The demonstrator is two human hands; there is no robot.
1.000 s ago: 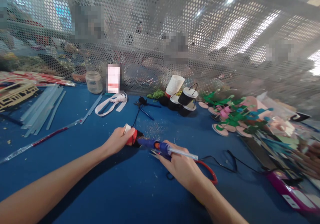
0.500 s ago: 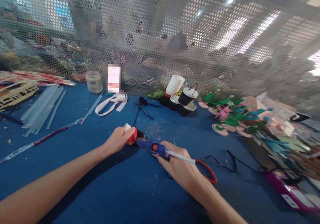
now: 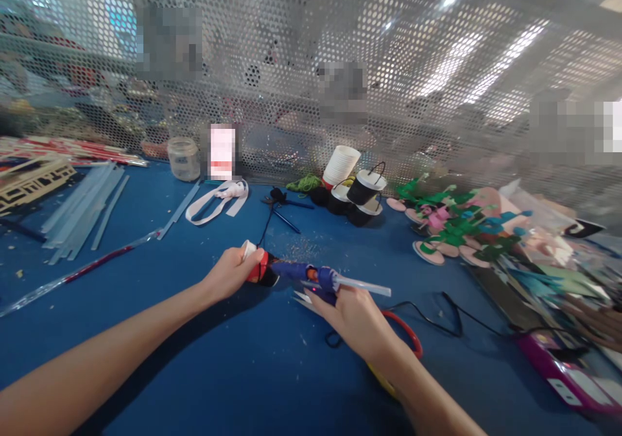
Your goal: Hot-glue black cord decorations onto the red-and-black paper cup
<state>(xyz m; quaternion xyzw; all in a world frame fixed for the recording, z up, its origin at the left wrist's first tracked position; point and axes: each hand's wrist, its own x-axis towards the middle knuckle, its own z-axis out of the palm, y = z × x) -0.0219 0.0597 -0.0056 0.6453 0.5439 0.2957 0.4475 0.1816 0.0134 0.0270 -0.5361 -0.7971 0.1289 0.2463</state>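
My left hand point(image 3: 229, 271) is closed around a small paper cup point(image 3: 263, 265), tipped on its side. The cup has a white rim, a red wall and a black band towards its far end; a black cord point(image 3: 266, 229) runs up from it. In my right hand point(image 3: 362, 311) is a blue hot glue gun point(image 3: 295, 270), with a translucent glue stick point(image 3: 368, 286) poking from its back. The gun's nozzle is at the cup's black part; whether it touches cannot be made out. Scissors point(image 3: 407, 332) with red and yellow handles lie partly hidden under my right hand.
Translucent glue sticks point(image 3: 85, 209) lie left. White ribbon point(image 3: 194, 216), a jar point(image 3: 183, 159) and a lit phone point(image 3: 222, 151) stand farther back. Black-wrapped cups point(image 3: 362, 190), stacked white cups point(image 3: 341, 166) and green craft plants point(image 3: 451, 232) sit beyond. A purple power strip point(image 3: 544, 365) is right, near another person's hand point(image 3: 595, 319).
My right hand and the glue gun have shifted a little to the right and the gun lies more level. The cup has turned slightly in my left hand, which stays in place.
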